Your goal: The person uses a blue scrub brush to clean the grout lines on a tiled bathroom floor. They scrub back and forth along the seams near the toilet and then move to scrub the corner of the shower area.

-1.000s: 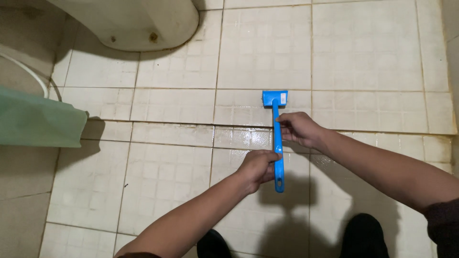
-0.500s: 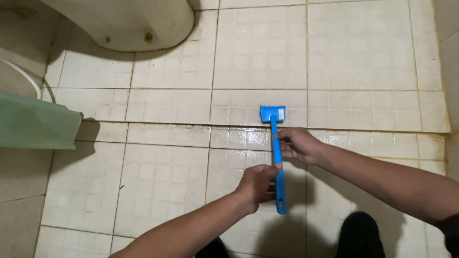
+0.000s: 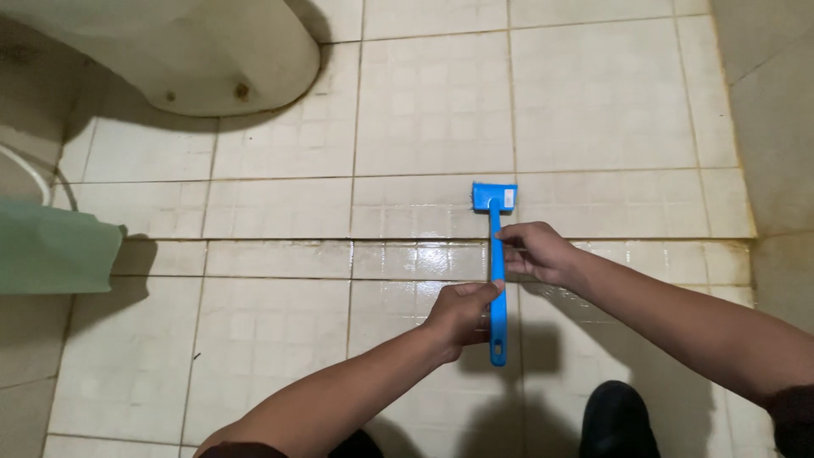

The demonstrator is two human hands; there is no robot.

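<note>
A blue long-handled scrub brush (image 3: 497,254) lies with its head on a wet, tiled floor (image 3: 424,127), head pointing away from me. My left hand (image 3: 460,312) grips the lower part of the handle. My right hand (image 3: 534,252) holds the handle higher up, just below the brush head. The brush head rests beside a dark grout line between white tiles.
The base of a white toilet (image 3: 195,59) stands at the upper left. A green object (image 3: 51,248) juts in from the left edge. A tiled wall (image 3: 772,127) rises on the right. My dark shoe (image 3: 619,420) shows at the bottom.
The brush and both hands have shifted slightly toward me and to the right along the tiles; the grip on the handle is unchanged.
</note>
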